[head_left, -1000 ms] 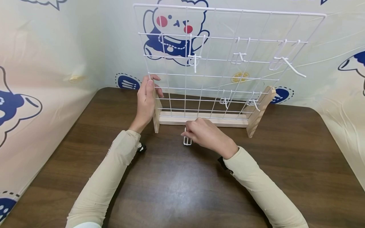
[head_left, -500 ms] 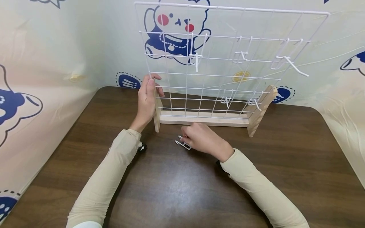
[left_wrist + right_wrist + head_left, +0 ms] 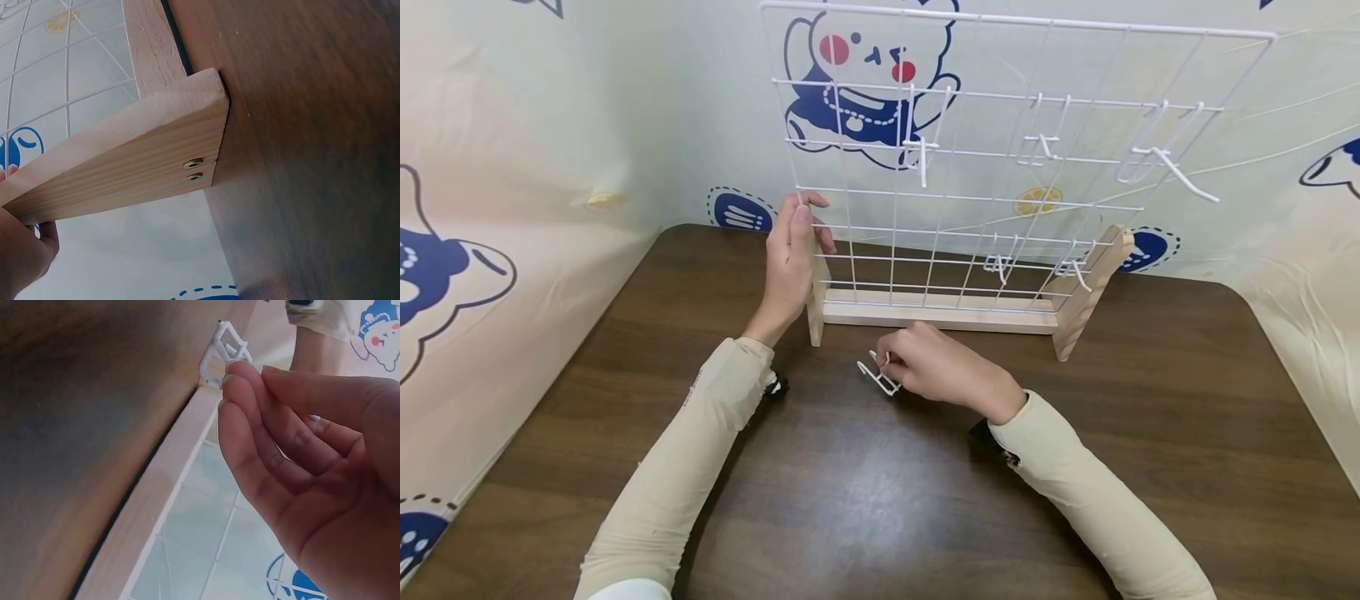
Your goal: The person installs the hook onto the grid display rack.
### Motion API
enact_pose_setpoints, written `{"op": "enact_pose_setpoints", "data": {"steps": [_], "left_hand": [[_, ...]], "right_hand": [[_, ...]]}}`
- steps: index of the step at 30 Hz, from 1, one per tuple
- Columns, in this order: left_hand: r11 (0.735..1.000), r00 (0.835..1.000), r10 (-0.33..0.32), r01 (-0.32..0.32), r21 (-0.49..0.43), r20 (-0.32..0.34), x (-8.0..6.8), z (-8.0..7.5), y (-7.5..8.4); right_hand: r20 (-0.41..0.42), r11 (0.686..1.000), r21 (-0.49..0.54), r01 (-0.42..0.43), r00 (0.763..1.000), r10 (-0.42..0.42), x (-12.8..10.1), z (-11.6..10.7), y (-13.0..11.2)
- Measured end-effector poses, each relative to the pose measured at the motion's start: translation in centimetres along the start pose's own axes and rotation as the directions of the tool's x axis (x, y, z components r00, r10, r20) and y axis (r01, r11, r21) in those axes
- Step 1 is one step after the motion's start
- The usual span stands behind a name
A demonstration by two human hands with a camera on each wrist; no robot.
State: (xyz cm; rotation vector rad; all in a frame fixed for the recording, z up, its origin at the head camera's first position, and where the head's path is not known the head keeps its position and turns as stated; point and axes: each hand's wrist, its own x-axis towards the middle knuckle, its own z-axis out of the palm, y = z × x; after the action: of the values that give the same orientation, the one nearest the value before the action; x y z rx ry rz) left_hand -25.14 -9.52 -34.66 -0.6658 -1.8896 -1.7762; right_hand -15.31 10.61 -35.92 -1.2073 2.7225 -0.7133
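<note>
A white wire grid rack (image 3: 1015, 18) stands upright on a pale wooden base (image 3: 936, 312). My left hand (image 3: 788, 262) grips its left wooden side piece (image 3: 144, 147), fingers wrapped behind and thumb in front. In front of the base, my right hand (image 3: 943, 367) pinches a small white wire hook (image 3: 880, 383) between thumb and fingertips. The hook slants over the table, its two bent prongs pointing up and left in the head view. In the right wrist view, the hook (image 3: 225, 347) shows beyond the fingertips, which cover part of it.
Several similar white hooks hang on the grid, among them a short one (image 3: 922, 164) at upper left and a long one (image 3: 1183, 177) at upper right. The right wooden side piece (image 3: 1090, 292) rests on the brown table (image 3: 865, 517). A printed curtain (image 3: 625, 125) surrounds the table.
My right hand has drawn slightly toward the table's front and turned the hook, so its prongs now swing out leftward. The left hand keeps its grip on the side piece.
</note>
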Motion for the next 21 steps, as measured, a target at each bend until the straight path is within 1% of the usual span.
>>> {"op": "enact_pose_setpoints", "data": {"steps": [4, 7, 13, 21], "left_hand": [[1.000, 1.000, -0.007, 0.007, -0.008, 0.003, -0.2, 0.2, 1.4], [1.000, 1.000, -0.006, 0.006, -0.007, 0.007, -0.2, 0.3, 2.0], [1.000, 1.000, -0.001, 0.001, 0.001, 0.015, -0.2, 0.3, 2.2], [1.000, 1.000, -0.002, 0.002, -0.003, 0.005, -0.1, 0.3, 2.0]], "right_hand": [[-0.025, 1.000, -0.011, -0.022, 0.999, 0.021, -0.2, -0.6, -0.2], [-0.048, 0.999, -0.016, -0.034, 0.998, 0.034, -0.4, -1.0, -0.5], [-0.075, 0.999, -0.032, -0.020, 0.997, 0.017, -0.5, -1.3, -0.7], [-0.100, 0.997, -0.071, -0.010, 0.995, 0.003, -0.5, -1.0, -0.7]]}}
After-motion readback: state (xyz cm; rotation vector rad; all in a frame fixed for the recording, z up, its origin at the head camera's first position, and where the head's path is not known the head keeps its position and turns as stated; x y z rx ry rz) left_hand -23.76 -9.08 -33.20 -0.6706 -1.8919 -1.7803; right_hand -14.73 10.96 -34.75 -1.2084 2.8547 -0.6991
